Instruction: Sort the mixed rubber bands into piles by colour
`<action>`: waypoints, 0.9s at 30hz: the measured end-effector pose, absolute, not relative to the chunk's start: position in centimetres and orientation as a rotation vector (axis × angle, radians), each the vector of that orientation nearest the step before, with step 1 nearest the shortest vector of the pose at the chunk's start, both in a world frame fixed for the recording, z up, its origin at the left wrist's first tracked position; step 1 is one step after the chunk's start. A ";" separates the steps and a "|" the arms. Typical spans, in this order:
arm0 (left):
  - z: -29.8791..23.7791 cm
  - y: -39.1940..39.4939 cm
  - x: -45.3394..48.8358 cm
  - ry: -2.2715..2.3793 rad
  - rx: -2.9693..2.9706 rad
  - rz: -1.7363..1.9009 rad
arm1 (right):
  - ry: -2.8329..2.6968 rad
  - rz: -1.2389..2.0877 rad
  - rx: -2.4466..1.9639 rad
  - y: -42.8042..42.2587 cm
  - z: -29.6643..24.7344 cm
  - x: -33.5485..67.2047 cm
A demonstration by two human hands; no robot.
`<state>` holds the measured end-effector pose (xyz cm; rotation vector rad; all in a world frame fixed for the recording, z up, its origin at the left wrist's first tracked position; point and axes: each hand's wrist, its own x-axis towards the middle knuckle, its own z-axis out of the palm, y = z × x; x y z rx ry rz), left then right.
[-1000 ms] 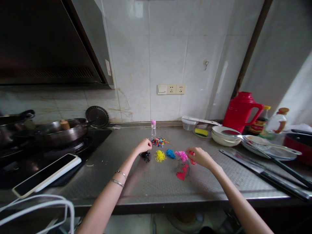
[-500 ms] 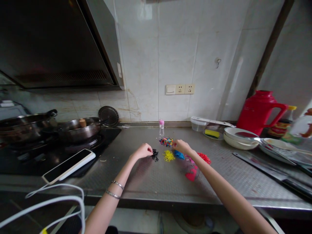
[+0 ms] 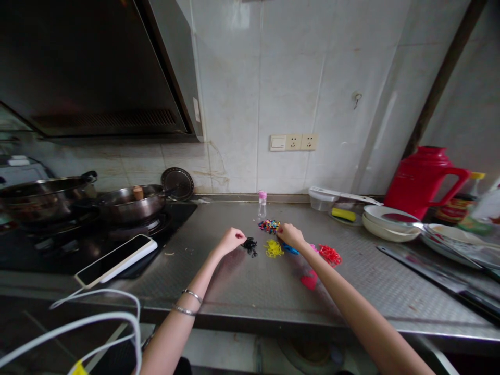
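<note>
On the metal counter (image 3: 242,291): black bands (image 3: 250,245), left hand (image 3: 233,239) just beside, fingertips pinched together; mixed-colour bands (image 3: 267,225), right hand (image 3: 292,235) at their edge, finger closure indeterminable; yellow bands (image 3: 274,248), nearer the front.

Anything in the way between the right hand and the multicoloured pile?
Nothing visible: the right hand is at the right edge of the multicoloured pile, and the blue pile lies nearer the camera.

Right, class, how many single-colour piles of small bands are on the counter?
5: black pile at the left hand; then, rightward, yellow pile, blue pile by the right hand, pink pile partly behind the right arm, red pile. The arm may hide more.
</note>
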<state>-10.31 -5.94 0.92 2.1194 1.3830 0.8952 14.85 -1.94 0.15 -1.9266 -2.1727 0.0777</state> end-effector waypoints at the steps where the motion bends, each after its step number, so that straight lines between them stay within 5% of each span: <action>1: 0.9 -6.0 -10.3 1.387 2.117 0.902 | -2.172 0.077 -1.928 -2.0 0.1 14.9; 27: -0.1 -5.9 -9.9 1.405 2.220 0.828 | -2.018 0.275 -1.607 -2.5 -0.2 16.7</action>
